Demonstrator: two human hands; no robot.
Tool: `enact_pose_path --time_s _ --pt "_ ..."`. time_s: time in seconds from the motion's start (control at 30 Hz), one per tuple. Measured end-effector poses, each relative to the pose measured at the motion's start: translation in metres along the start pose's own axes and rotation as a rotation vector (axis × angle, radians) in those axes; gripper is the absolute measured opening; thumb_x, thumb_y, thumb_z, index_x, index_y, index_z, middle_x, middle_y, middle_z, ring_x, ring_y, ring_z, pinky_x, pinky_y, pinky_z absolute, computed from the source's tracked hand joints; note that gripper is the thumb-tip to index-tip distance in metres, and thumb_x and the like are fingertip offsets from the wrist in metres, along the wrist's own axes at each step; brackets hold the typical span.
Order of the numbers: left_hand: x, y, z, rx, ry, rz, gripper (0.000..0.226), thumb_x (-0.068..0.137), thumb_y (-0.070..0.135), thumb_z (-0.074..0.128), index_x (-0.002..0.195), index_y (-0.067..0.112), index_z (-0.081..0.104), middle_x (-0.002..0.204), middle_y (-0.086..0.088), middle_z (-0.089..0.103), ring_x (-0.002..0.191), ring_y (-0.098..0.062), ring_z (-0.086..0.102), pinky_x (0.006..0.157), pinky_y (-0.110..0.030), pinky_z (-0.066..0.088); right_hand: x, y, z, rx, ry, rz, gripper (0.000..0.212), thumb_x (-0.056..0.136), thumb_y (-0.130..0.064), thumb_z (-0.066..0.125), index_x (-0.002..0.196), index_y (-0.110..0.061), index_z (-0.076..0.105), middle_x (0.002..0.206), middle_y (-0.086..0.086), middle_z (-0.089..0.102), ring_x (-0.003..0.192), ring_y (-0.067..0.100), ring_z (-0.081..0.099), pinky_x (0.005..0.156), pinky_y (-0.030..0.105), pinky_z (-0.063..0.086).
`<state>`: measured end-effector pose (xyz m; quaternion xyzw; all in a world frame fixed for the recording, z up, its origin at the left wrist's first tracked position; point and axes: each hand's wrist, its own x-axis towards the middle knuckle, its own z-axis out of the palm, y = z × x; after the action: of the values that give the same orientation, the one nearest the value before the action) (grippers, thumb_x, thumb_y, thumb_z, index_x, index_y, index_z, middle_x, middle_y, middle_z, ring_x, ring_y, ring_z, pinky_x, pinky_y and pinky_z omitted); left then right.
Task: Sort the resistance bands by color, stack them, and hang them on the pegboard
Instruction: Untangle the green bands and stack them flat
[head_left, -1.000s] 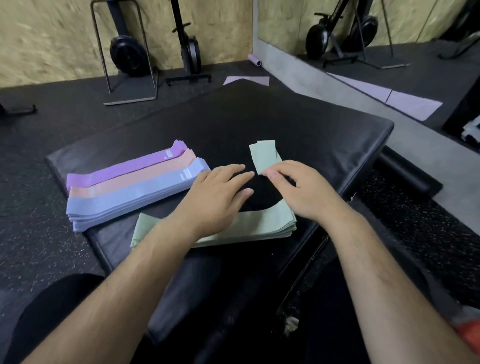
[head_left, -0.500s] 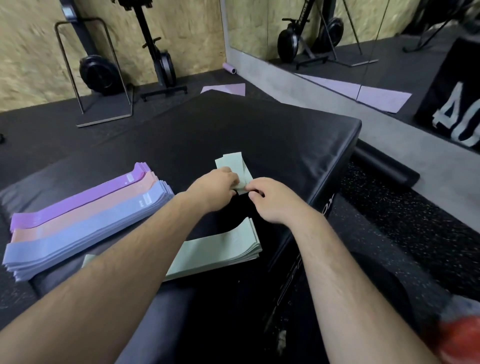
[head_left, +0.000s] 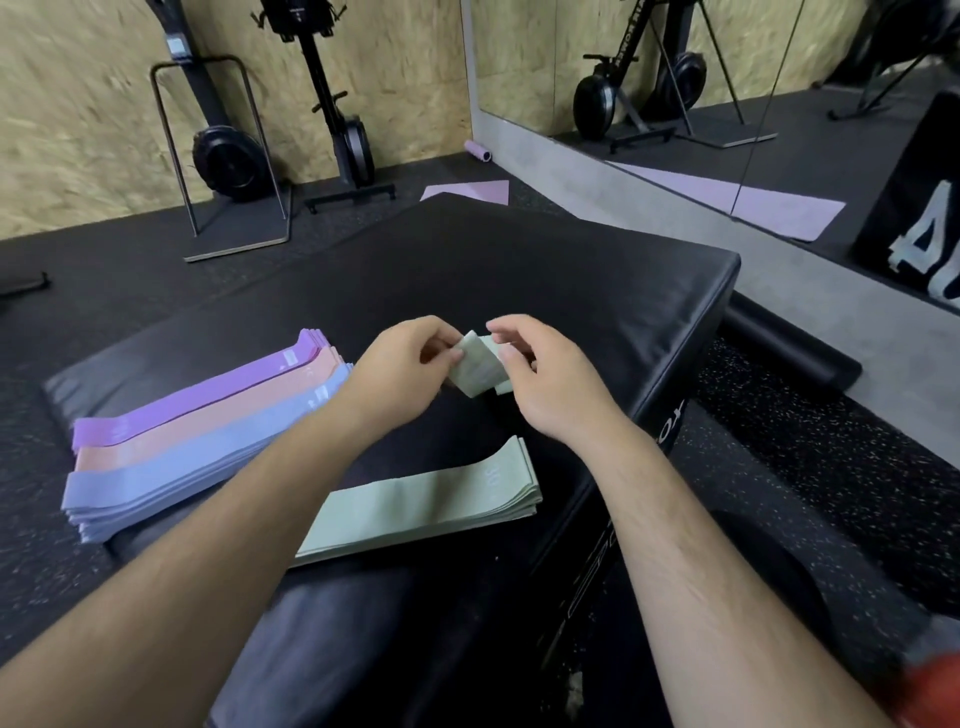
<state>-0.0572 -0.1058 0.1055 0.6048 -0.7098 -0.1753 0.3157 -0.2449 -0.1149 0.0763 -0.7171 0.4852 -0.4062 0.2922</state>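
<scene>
- A view from a camera on the person's head, looking down past two bare forearms at a black padded worktop (head_left: 519, 270) in a gym.
- Both hands meet just above the middle of the worktop around a folded green band (head_left: 475, 371), which is lifted clear of the surface.
- The left hand (head_left: 410, 358) has its grip pinching the band's left edge between thumb and curled fingers. The right hand (head_left: 545, 384) has its grip pinching the right side in the same way.
- With one hand on each side, the person seems to be opening the folded band out flat so that it matches the others.
- A green pile (head_left: 426, 504) of flat bands lies near the front edge, below the hands and apart from them. It is probably where this band goes.
- To the left, three more colours lie side by side, each overlapping the next: a purple pile (head_left: 208, 395) farthest back, a peach pile (head_left: 223, 421) in the middle and a blue pile (head_left: 208, 457) nearest. Keeping each colour in its own strip makes the sorting easy to check.
- Sorting looks nearly done, since this is the only loose band in view.
- No pegboard is in view, so hanging is not yet begun.
</scene>
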Motion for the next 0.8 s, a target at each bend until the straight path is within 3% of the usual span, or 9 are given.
enact_pose_path --time_s 0.13,0.2,0.3,0.43,0.53,0.7,0.8 --pt "-0.038 0.010 -0.025 -0.141 0.065 -0.070 0.009 0.101 0.017 0.061 0.094 0.019 0.066 0.081 0.002 0.071 0.061 -0.002 0.067 0.057 -0.019 0.052 -0.012 -0.025 0.015 -0.011 -0.107 -0.080 0.037 0.101 -0.032 0.055 0.137 -0.039 0.053 0.129 -0.023 0.059 0.126 0.000 0.048 0.101 0.019 0.036" --pt "-0.054 0.006 -0.033 -0.149 0.097 -0.093 0.009 0.100 0.020 0.061 0.092 0.022 0.065 0.080 0.003 0.071 0.066 -0.010 0.070 0.066 -0.031 0.059 -0.015 -0.031 0.026 -0.026 -0.140 -0.077 0.026 0.099 -0.035 0.058 0.124 -0.040 0.060 0.118 -0.020 0.064 0.116 0.004 0.053 0.097 0.027 0.041" --pt "-0.076 -0.005 -0.041 -0.124 0.151 -0.112 0.009 0.099 0.023 0.062 0.090 0.024 0.063 0.080 0.005 0.071 0.073 -0.018 0.071 0.075 -0.044 0.060 -0.022 -0.041 0.040 0.014 -0.192 -0.083 0.007 0.098 -0.028 0.059 0.097 -0.029 0.065 0.092 -0.011 0.067 0.091 0.007 0.058 0.078 0.031 0.046" --pt "-0.100 -0.015 -0.046 -0.075 0.207 -0.106 0.012 0.094 0.026 0.067 0.087 0.022 0.057 0.081 0.005 0.067 0.073 -0.014 0.061 0.067 -0.030 0.050 -0.033 -0.056 0.055 0.002 -0.260 -0.185 0.010 0.099 -0.020 0.057 0.094 -0.022 0.065 0.089 -0.007 0.067 0.088 0.011 0.059 0.079 0.034 0.050" --pt "-0.107 -0.023 -0.046 0.020 0.229 -0.090 0.016 0.094 0.029 0.067 0.086 0.019 0.058 0.078 0.003 0.065 0.073 -0.017 0.057 0.069 -0.035 0.048 -0.037 -0.056 0.067 -0.053 -0.302 -0.212 0.007 0.098 -0.018 0.057 0.096 -0.019 0.064 0.087 -0.005 0.065 0.084 0.012 0.058 0.075 0.032 0.048" --pt "-0.117 -0.033 -0.042 0.000 0.281 -0.125 0.021 0.095 0.026 0.067 0.081 0.016 0.055 0.068 0.007 0.054 0.062 -0.009 0.044 0.058 -0.023 0.035 -0.038 -0.050 0.073 -0.194 -0.339 -0.190 0.008 0.095 -0.020 0.061 0.098 -0.027 0.063 0.085 -0.008 0.065 0.079 0.004 0.055 0.062 0.017 0.039" --pt "-0.122 -0.041 -0.048 -0.068 0.328 -0.138 0.024 0.094 0.025 0.069 0.078 0.016 0.054 0.065 0.007 0.051 0.060 -0.006 0.042 0.057 -0.019 0.034 -0.034 -0.048 0.072 -0.276 -0.347 -0.171 0.006 0.094 -0.023 0.064 0.092 -0.029 0.061 0.084 -0.008 0.066 0.078 0.009 0.057 0.069 0.032 0.048"
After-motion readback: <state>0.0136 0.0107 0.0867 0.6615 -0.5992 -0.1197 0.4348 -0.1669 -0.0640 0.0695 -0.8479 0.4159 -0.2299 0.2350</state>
